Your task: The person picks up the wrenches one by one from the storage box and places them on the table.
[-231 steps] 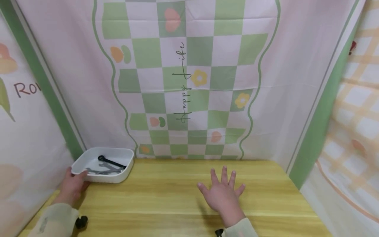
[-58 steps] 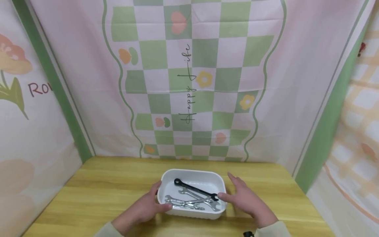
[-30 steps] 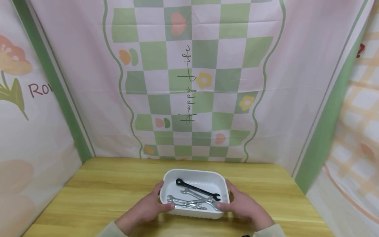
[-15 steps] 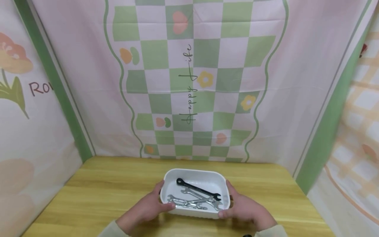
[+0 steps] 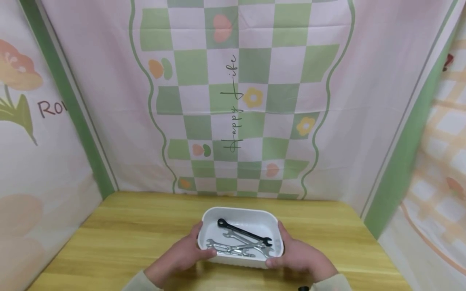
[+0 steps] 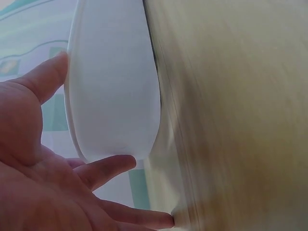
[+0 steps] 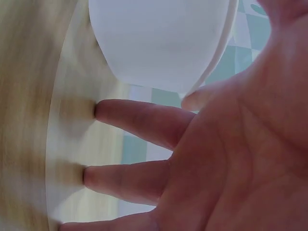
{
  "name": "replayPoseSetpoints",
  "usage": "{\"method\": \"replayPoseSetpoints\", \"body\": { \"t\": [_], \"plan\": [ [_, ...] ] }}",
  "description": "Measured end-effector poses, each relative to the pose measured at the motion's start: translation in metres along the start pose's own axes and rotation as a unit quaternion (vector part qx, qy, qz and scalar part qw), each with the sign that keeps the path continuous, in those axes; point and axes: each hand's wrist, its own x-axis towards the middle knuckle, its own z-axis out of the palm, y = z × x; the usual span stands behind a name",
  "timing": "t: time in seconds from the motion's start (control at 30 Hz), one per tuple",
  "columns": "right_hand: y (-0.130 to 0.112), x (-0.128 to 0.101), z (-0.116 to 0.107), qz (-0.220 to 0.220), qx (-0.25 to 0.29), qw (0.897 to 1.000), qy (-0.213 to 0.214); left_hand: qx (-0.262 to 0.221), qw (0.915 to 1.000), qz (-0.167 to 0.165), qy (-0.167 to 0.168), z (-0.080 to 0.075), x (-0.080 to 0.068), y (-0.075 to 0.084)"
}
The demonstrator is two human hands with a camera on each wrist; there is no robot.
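A white plastic box [image 5: 238,216] stands on the table in front of me. Inside it, a black combination wrench [image 5: 244,232] lies slantwise above several silver wrenches [image 5: 233,247]. My left hand [image 5: 182,254] touches the box's left end, its thumb at the front rim; the left wrist view shows its index finger stretched along the white wall [image 6: 113,82]. At the other end is my right hand [image 5: 306,255], thumb against the front wall below the rim. In the right wrist view its fingers [image 7: 144,120] are straight and spread, several tips reaching down to the table.
The wood-grain table [image 5: 138,226] runs back to a hanging cloth [image 5: 251,101] with green checks. More printed cloths close in the left side [image 5: 47,161] and the right side [image 5: 437,161]. A small black object [image 5: 303,288] shows by the right cuff.
The box has come from the back left corner to the middle front. My right hand has gone from the table to its right end, and its thumb has lowered to the front wall.
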Motion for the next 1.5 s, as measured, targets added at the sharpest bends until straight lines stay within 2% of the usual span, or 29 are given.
{"method": "replayPoseSetpoints", "body": {
  "t": [0.23, 0.47, 0.67, 0.9, 1.23, 1.5],
  "plan": [
    [0.0052, 0.0049, -0.0040, -0.005, 0.024, 1.000, -0.019, 0.005, 0.9998, 0.017, 0.007, 0.0039, -0.0006, 0.0005],
    [0.0067, 0.0051, -0.0050, 0.021, 0.003, 1.000, -0.019, -0.003, 0.9999, 0.013, 0.006, 0.0052, -0.0001, 0.0001],
    [0.0064, 0.0021, -0.0052, 0.016, -0.007, 1.000, -0.026, -0.002, 0.9999, 0.011, 0.004, 0.0061, -0.0002, -0.0017],
    [0.0017, -0.0007, -0.0029, 0.026, -0.002, 0.999, -0.020, -0.001, 1.0000, 0.003, 0.005, 0.0051, -0.0012, 0.0011],
    [0.0001, -0.0025, -0.0035, 0.053, -0.031, 0.998, -0.016, -0.003, 1.0000, 0.001, 0.002, 0.0031, -0.0017, 0.0028],
    [0.0011, -0.0019, -0.0037, 0.054, -0.026, 0.998, -0.016, 0.009, 1.0000, 0.003, 0.002, 0.0027, -0.0010, 0.0025]
  ]
}}
